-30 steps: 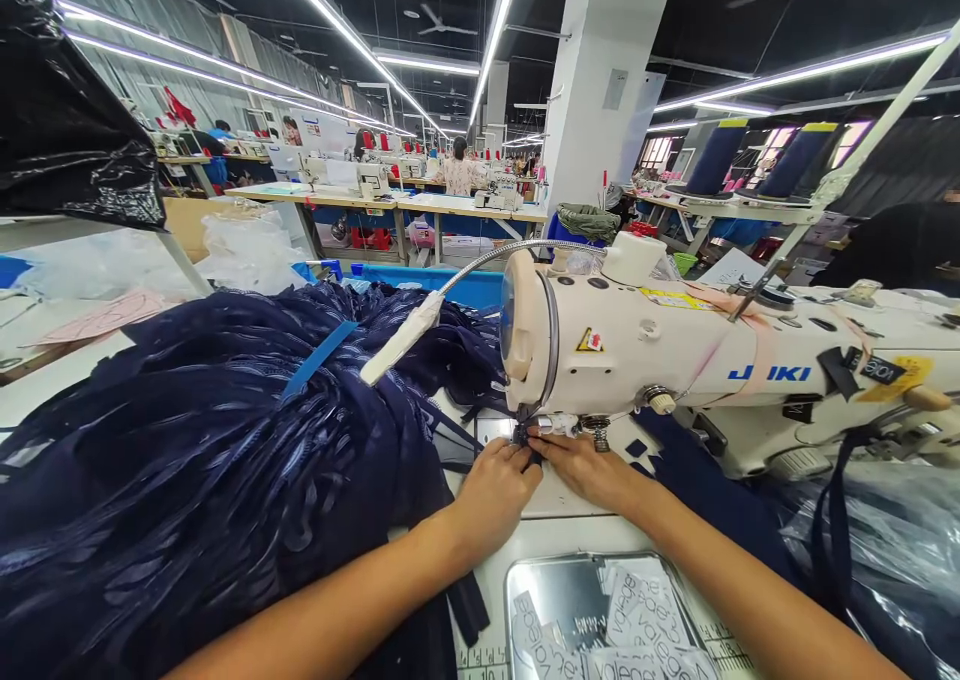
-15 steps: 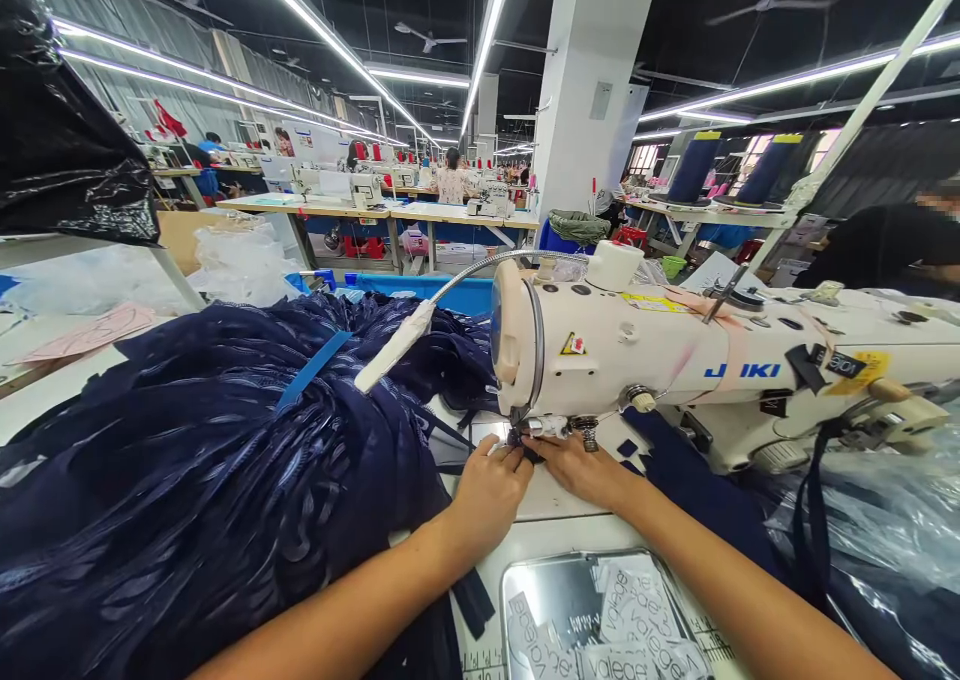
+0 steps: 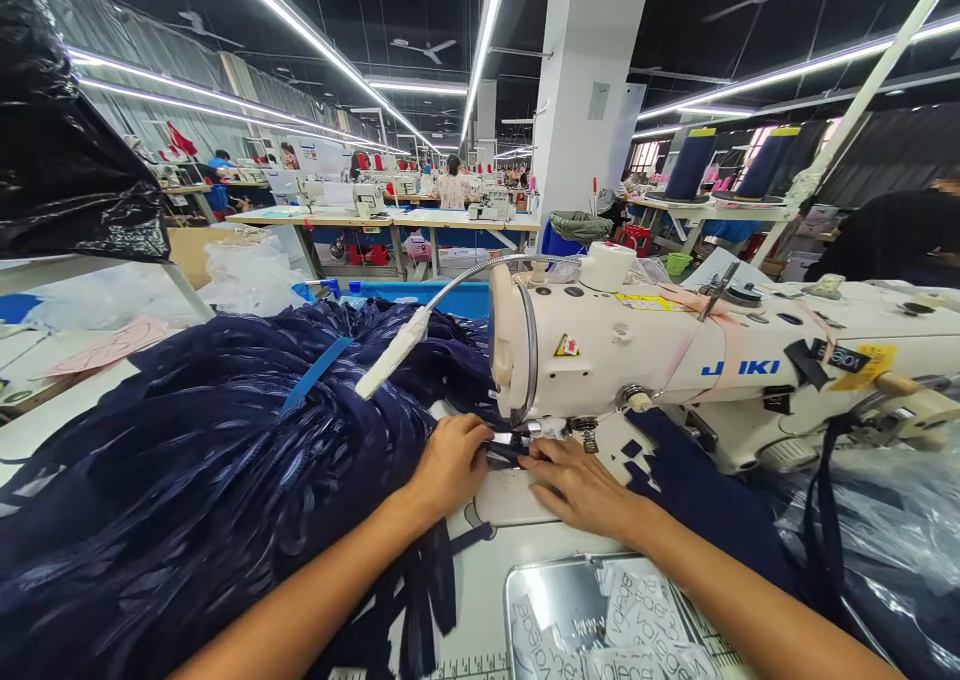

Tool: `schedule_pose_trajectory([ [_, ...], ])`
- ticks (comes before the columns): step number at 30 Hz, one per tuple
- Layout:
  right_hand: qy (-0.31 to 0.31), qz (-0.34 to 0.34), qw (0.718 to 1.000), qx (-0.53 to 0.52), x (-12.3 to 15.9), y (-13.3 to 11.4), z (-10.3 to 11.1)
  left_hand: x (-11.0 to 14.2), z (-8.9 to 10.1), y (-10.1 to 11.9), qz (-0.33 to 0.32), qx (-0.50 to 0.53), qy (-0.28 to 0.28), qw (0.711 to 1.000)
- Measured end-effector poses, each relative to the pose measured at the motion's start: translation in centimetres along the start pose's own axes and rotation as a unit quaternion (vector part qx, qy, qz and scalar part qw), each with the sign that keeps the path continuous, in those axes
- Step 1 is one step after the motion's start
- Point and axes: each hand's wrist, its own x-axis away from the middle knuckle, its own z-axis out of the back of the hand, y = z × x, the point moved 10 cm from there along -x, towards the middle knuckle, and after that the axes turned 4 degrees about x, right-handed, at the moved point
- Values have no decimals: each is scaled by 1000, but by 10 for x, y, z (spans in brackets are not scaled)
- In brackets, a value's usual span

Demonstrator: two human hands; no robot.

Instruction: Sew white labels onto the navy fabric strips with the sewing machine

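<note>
A short stretch of dark navy fabric strip (image 3: pixel 507 451) runs between my two hands under the head of the white sewing machine (image 3: pixel 600 345). My left hand (image 3: pixel 452 465) is closed on the strip's left part, with its fingertips curled out of sight. On the other side, my right hand (image 3: pixel 574 482) pinches the strip near the presser area, its fingers bent over the cloth. The needle is hidden behind the machine head. Left of my left hand lies a big heap of navy fabric strips (image 3: pixel 247 480), tied with a blue band (image 3: pixel 316 373).
A metal tray (image 3: pixel 559 585) with printed labels (image 3: pixel 637 610) sits in front of the machine. Navy cloth (image 3: pixel 712 500) and small scraps lie under its arm. A white-tipped gooseneck lamp (image 3: pixel 394 352) reaches over the heap. Clear plastic (image 3: pixel 900 520) is at right.
My left hand has moved left, away from the needle area, and the strip now shows between my hands. My right hand has shifted slightly toward me.
</note>
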Motion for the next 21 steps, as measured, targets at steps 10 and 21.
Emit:
schedule_pose_trajectory([
  [10,42,-28,992,-117,0,20,-2,2,-19,48,-180,-84,8,980],
  [21,10,30,993,115,-3,-16,0,29,-7,67,-199,-144,24,969],
])
